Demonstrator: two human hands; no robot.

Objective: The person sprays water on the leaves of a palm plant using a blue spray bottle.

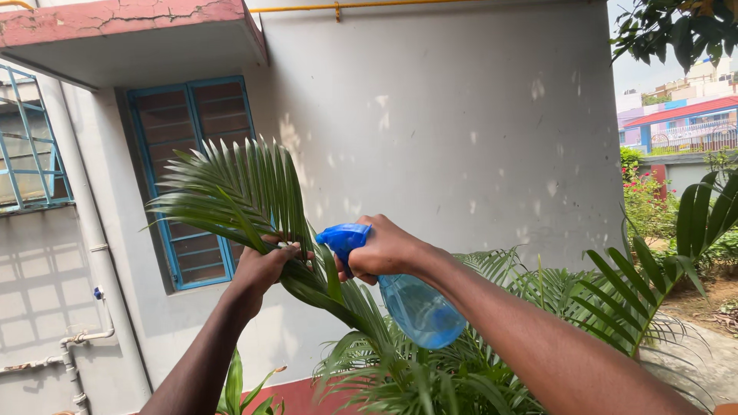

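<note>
The left hand (265, 265) is closed around the palm frond (238, 192), which fans out toward 11 o'clock. The right hand (384, 250) is closed around the blue sprayer (400, 292), nozzle just beside the leaves. Best to keep the frond steady and the nozzle pointed at the leaflets.

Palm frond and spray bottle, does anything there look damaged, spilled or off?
Nothing stands out. The left hand holds the palm frond, whose leaflets look green and whole. The right hand grips the blue spray bottle, tilted toward the frond, with no visible leak. Only the red ledge above shows cracked paint.
</note>
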